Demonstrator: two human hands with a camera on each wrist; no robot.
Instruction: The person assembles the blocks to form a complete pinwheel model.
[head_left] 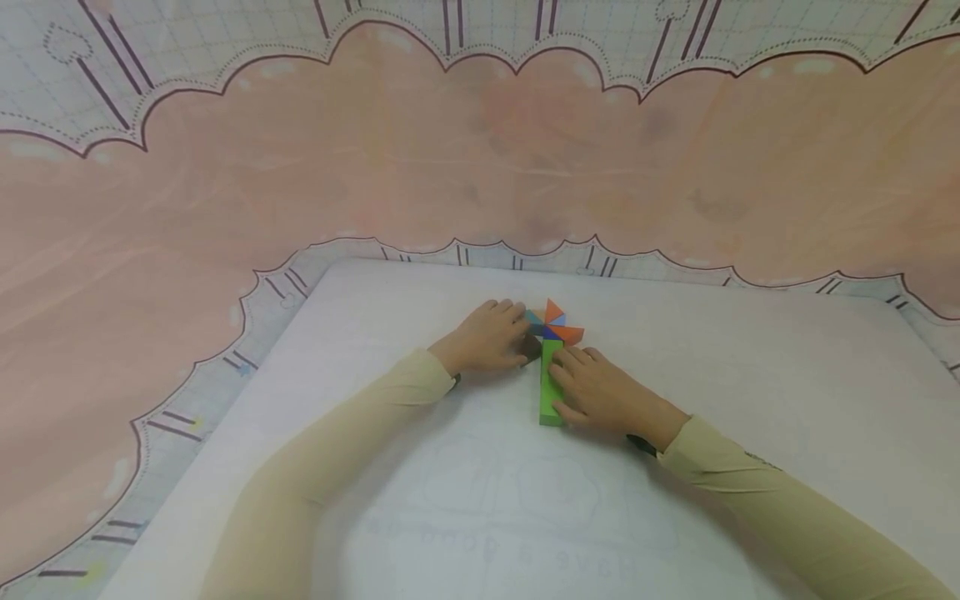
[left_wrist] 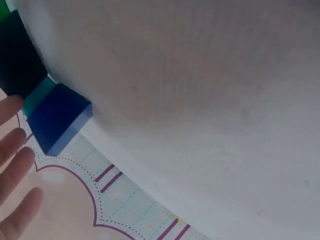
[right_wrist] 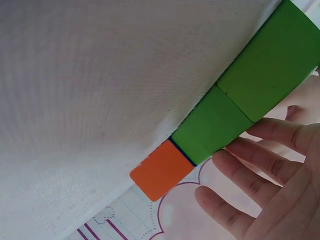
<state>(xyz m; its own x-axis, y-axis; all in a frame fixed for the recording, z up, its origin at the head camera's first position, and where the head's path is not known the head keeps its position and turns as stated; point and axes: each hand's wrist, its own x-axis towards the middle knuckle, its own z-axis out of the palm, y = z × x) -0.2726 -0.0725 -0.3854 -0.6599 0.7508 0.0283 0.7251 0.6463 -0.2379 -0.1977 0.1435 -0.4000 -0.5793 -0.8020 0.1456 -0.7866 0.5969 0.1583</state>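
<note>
Triangular blocks form a pinwheel (head_left: 553, 322) in orange, blue and teal on the white table. Below it, green blocks (head_left: 551, 383) stand end to end as one straight strip; the right wrist view shows a seam between them. My left hand (head_left: 491, 336) is at the pinwheel's left side, fingers extended near its teal and dark blocks. In the left wrist view a blue block (left_wrist: 59, 117) sits by its fingertips, beside a dark block (left_wrist: 20, 55). My right hand (head_left: 603, 392) touches the green strip's right side with nearly straight fingers. An orange block (right_wrist: 161, 170) continues past the green.
The white table (head_left: 750, 375) spreads around the blocks, with faint print showing through near its front. A patterned pink and pale-blue cloth (head_left: 480, 158) hangs beyond its far edge and continues along the left.
</note>
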